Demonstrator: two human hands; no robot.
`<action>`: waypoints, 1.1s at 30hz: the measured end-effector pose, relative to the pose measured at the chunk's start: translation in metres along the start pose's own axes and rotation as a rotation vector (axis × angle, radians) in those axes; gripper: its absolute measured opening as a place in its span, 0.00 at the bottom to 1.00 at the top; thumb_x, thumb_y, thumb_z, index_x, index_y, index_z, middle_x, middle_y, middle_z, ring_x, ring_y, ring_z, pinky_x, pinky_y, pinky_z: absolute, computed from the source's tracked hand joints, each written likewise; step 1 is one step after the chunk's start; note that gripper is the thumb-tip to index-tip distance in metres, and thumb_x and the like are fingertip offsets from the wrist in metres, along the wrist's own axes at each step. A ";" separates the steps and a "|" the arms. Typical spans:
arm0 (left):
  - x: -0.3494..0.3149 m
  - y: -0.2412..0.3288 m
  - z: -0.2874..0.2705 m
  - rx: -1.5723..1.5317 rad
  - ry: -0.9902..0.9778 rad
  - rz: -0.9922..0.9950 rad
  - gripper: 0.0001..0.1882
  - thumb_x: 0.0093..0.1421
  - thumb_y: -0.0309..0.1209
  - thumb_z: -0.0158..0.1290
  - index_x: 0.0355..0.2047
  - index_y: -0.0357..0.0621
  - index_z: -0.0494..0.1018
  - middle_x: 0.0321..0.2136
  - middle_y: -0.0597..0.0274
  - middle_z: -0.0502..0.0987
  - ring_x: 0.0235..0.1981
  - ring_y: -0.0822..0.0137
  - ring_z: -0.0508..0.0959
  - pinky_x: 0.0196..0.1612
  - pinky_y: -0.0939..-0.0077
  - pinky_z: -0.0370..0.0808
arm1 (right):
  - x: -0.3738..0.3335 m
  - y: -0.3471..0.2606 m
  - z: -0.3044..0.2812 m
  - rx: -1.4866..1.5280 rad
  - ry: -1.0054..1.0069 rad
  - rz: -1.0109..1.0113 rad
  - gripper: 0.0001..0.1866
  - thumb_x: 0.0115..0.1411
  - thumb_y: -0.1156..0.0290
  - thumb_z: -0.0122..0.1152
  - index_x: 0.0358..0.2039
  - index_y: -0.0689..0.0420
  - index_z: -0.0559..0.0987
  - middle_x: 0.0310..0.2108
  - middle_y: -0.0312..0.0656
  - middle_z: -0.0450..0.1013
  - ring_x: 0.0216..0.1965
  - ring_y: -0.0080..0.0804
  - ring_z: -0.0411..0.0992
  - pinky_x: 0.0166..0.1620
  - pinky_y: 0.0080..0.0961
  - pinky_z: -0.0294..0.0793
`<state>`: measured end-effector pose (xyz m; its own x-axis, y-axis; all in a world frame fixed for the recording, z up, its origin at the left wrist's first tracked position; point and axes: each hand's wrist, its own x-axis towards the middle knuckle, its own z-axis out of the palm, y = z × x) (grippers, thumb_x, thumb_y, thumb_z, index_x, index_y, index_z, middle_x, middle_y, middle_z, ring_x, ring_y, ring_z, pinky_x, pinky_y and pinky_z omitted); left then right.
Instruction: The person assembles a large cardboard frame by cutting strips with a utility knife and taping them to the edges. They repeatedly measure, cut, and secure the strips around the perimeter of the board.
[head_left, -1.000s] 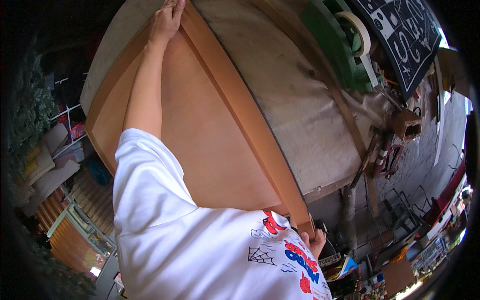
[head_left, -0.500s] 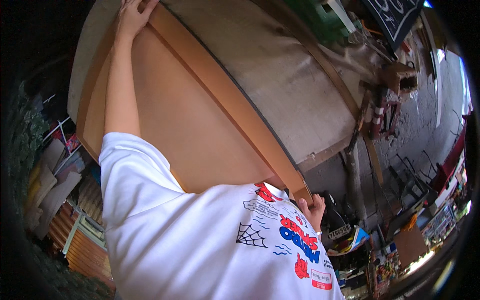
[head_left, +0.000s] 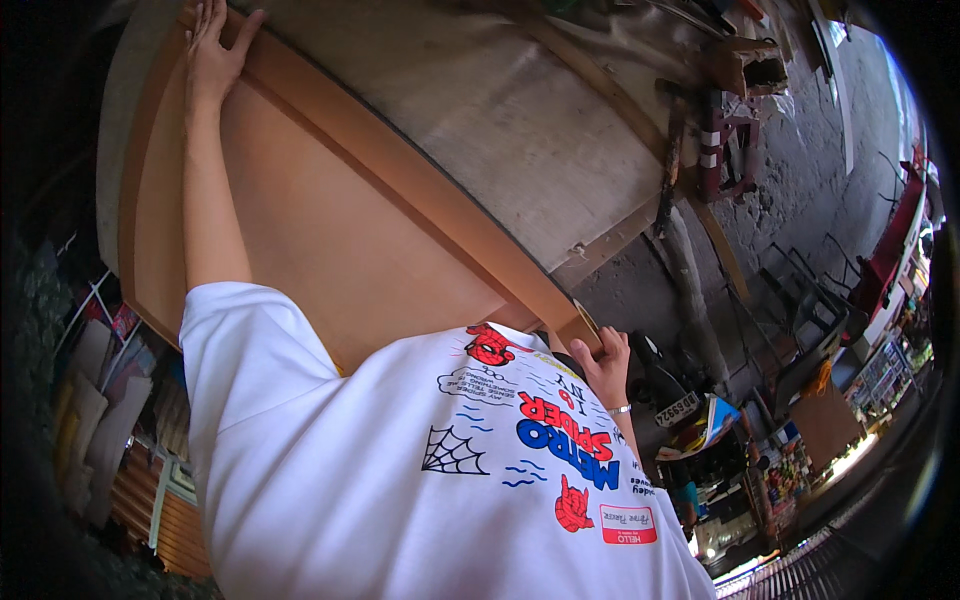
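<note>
A large brown wooden panel [head_left: 300,190] with a raised rim fills the space before me, its near part hidden by my white shirt. My left hand [head_left: 212,65] lies at the rim's far left corner, fingers stretched out and thumb spread. At the rim's near right end, my right hand [head_left: 605,365] has its thumb and fingers closed round the corner. A bracelet circles the right wrist. Beneath and beyond the panel spreads a worn grey-beige board [head_left: 480,130].
A small brown open box [head_left: 750,68] and a dark red frame [head_left: 730,150] are at the far right. A wooden pole [head_left: 690,280] lies on the grey floor. Crowded shelves [head_left: 790,470] line the right. At left are stacked boards [head_left: 100,420] and orange corrugated sheeting [head_left: 185,525].
The panel and both hands sit further left in view. My left hand's fingers look straighter on the rim, while my right hand stays on the near corner.
</note>
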<state>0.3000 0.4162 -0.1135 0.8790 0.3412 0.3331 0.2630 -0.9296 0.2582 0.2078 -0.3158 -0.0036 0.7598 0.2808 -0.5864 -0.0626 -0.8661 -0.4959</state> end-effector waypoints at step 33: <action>-0.395 0.550 -0.052 -1.199 -0.600 -1.086 0.27 0.68 0.54 0.54 0.48 0.39 0.79 0.35 0.52 0.81 0.40 0.56 0.82 0.51 0.61 0.76 | 0.110 -0.051 -0.015 0.042 -0.300 -0.669 0.10 0.61 0.70 0.69 0.32 0.64 0.78 0.29 0.52 0.76 0.31 0.52 0.76 0.36 0.40 0.76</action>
<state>0.0769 -0.2223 -0.0556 0.6015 0.3382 -0.7237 0.6152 0.3817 0.6898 0.3040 -0.2471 -0.0328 0.4352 0.8501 -0.2964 0.3231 -0.4548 -0.8300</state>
